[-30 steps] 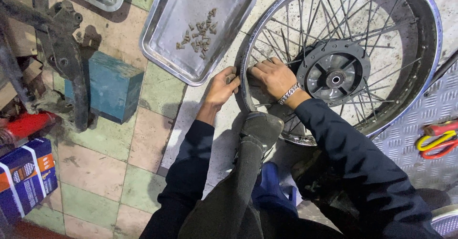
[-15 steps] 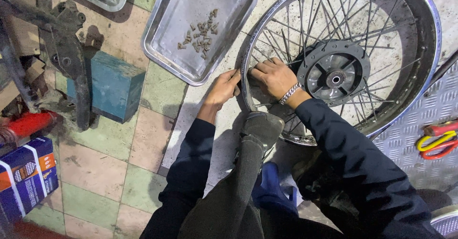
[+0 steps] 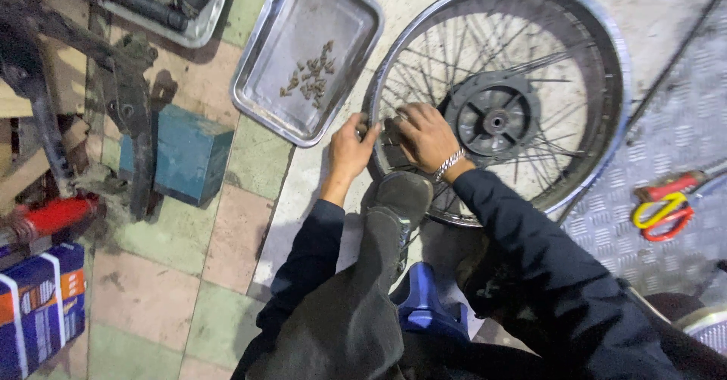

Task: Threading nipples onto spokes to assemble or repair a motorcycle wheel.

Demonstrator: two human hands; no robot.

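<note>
In the head view both arms reach forward and down in dark sleeves, the person's knee raised between them and a dark shoe (image 3: 401, 194) planted against the near edge of a spoked wheel (image 3: 598, 46) that lies flat on the floor. The left hand (image 3: 350, 151) is bent at the wrist, its fingers curled over the chrome rim at the wheel's near-left edge, closed on the rim. The right hand (image 3: 425, 136), with a metal bracelet at the wrist, lies palm down just beside it, fingers curled in among the spokes; whether it pinches a spoke or only presses on them cannot be told. The two hands nearly touch, thumb side to thumb side. From the grip, the wheel's black hub (image 3: 492, 118) sits just beyond the right hand's knuckles, and the rest of the rim sweeps away ahead and to the right. Just beyond the left hand lies a steel tray (image 3: 261, 96) holding a small heap of spoke nipples (image 3: 309, 79); farther left stands a teal block (image 3: 185, 156). Well to the right of the hands, red and yellow-handled tools (image 3: 666, 206) lie on checker plate. Against the earlier frames, both hands keep their place on the same stretch of rim, the right hand now reaching slightly deeper among the spokes.
</note>
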